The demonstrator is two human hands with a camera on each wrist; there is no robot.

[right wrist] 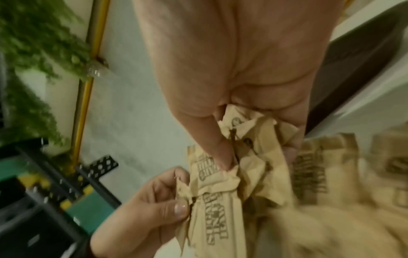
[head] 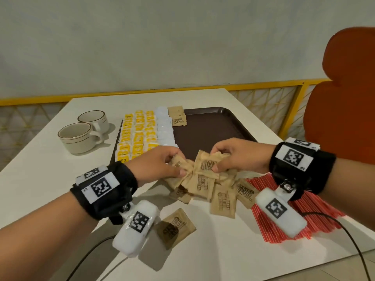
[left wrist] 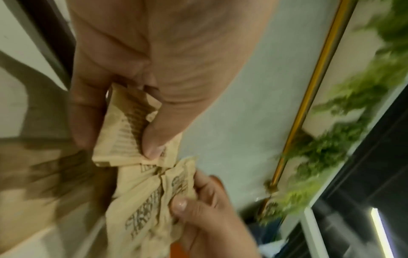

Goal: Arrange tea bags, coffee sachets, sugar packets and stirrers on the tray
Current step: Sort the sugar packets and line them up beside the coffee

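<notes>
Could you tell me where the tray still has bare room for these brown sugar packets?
The tray is bare right of the white sachets, below two brown packets. Its left side is crowded with yellow tea bags.

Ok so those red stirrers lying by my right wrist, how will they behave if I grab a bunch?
The red stirrers look thin and light, so probably easy to lift. They lie loose, fanned flat on the table, so some would likely slip out or scatter. Their straight shafts suggest fair stiffness, though they may flex.
</notes>
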